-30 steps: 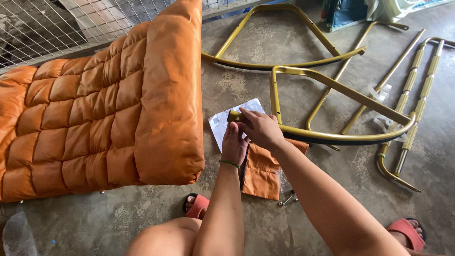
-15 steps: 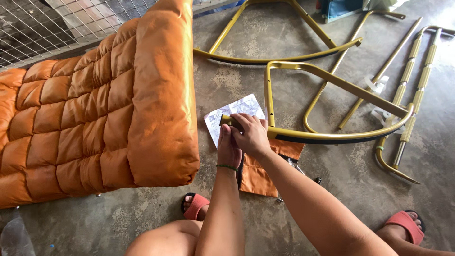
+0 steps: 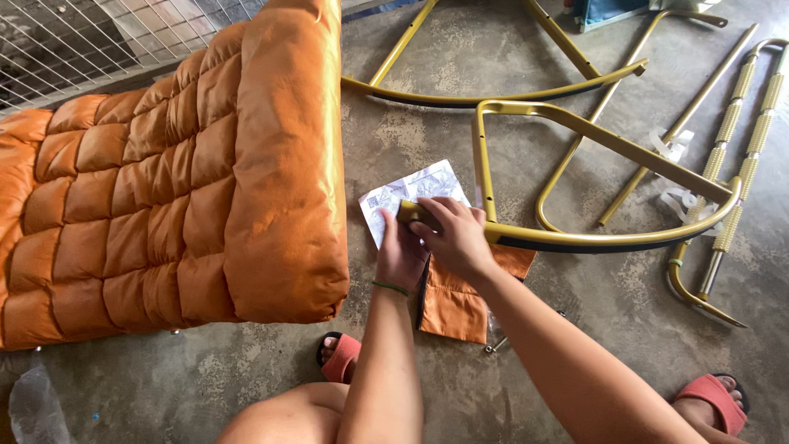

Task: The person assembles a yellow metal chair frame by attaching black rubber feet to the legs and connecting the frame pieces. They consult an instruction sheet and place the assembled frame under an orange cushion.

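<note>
The gold metal frame piece (image 3: 608,189) is lying on the concrete floor (image 3: 411,131) at centre right, its near left end resting over a printed paper sheet (image 3: 411,191) and a small folded orange fabric piece (image 3: 460,296). That end is being gripped by both hands together: the left hand (image 3: 400,255) is set beneath it, the right hand (image 3: 456,238) is closed over the top. The tubing is judged stiff and fairly light, smooth and perhaps a little slippery under its finish; the straight bar close to the bend is reckoned the surest place for a hold, with the long far end likely to swing if lifted from one corner.

Further out, a large quilted orange cushion (image 3: 189,181) is spread across the left. A curved gold rocker frame (image 3: 493,90) is seen at the far side, and ribbed gold tubes (image 3: 740,115) at the far right. A small bolt (image 3: 496,345) lies near the fabric. Red sandals (image 3: 341,358) are seen at the near edge.
</note>
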